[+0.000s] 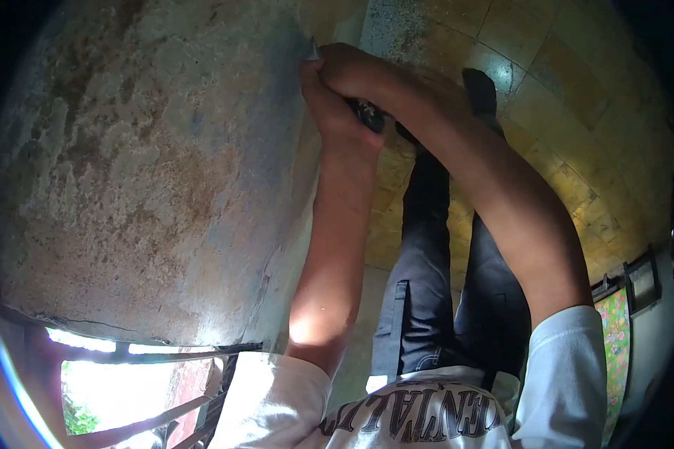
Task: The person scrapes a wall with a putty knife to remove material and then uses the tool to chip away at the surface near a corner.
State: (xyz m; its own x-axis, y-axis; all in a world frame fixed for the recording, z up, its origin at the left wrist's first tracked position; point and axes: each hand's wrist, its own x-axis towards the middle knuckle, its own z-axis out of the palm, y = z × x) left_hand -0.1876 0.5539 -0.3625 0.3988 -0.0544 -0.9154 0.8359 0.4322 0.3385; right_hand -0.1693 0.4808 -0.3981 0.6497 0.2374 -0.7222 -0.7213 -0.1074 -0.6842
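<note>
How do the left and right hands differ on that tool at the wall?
Right hand sits higher on the dark-handled tool, near its metal tip at the wall; left hand sits below, by the handle. Right forearm slants in across the legs; left forearm runs straight up. Both are closed on that tool.

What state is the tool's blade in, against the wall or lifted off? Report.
Against it: the blade meets the wall, with left hand and right hand clasping the dark handle.

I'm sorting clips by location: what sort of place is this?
Likely an older house: a stained, worn wall with a hand tool pressed to it, yellow floor tiles, a barred window.
</note>
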